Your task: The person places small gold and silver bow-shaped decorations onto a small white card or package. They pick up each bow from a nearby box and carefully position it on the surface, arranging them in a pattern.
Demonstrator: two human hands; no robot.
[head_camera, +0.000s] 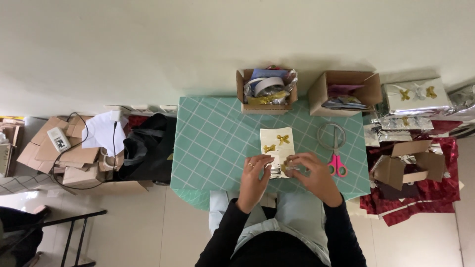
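Both hands pinch at the near end of the white box [277, 148]: my left hand [255, 170] steadies its edge, my right hand [309, 170] presses a gold bow [287, 165]. Two bows already sit on top; pink scissors [337, 165] lie at three o'clock.

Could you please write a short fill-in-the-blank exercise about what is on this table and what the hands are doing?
1. Both hands, left hand and right hand, touch the near end of a white wrapped box bearing two gold ____.
2. The scissors beside the right hand have ____ handles.
3. The green tablecloth has a pattern of white ____.

Missing words: bows; pink; lines
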